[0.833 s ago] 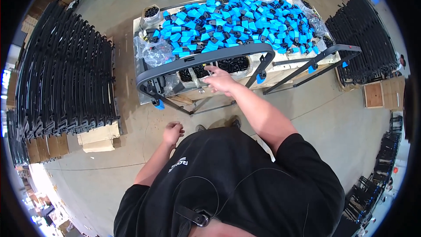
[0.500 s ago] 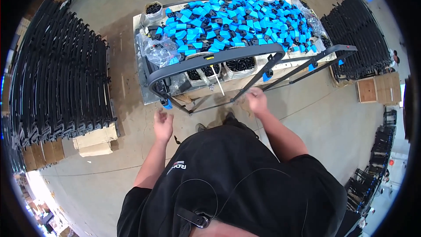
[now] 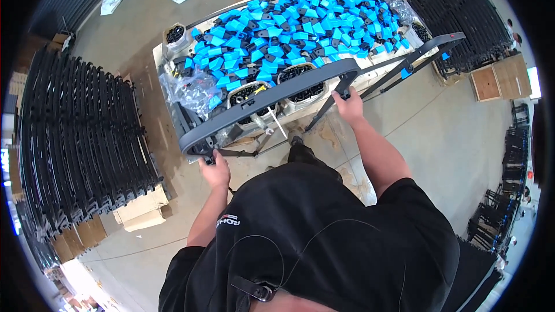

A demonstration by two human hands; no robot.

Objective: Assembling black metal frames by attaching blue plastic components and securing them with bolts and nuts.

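A black tubular metal frame (image 3: 272,97) with a long rounded bar stands upright between me and the table. My left hand (image 3: 215,172) is closed round the frame's lower left corner, its thumb on top. At the frame's right side, my right hand (image 3: 349,106) grips the leg just under the curved end of the bar. Behind the bar, open white sacks of small black parts (image 3: 300,84) stand along the table's near edge. A thin pale rod (image 3: 278,122) slants down in front of them.
The table (image 3: 159,58) carries a wide heap of blue and black plastic pieces (image 3: 300,26) and a clear plastic bag (image 3: 193,92). A second black frame (image 3: 425,52) stands at right. Stacked black frames (image 3: 87,138) rise at left, with more (image 3: 462,11) at far right beside a wooden box (image 3: 500,78).
Both hands, free of the frame half a second ago, have closed on its two sides. My right hand moved up and slightly right. The frame's left end sits lower in view.
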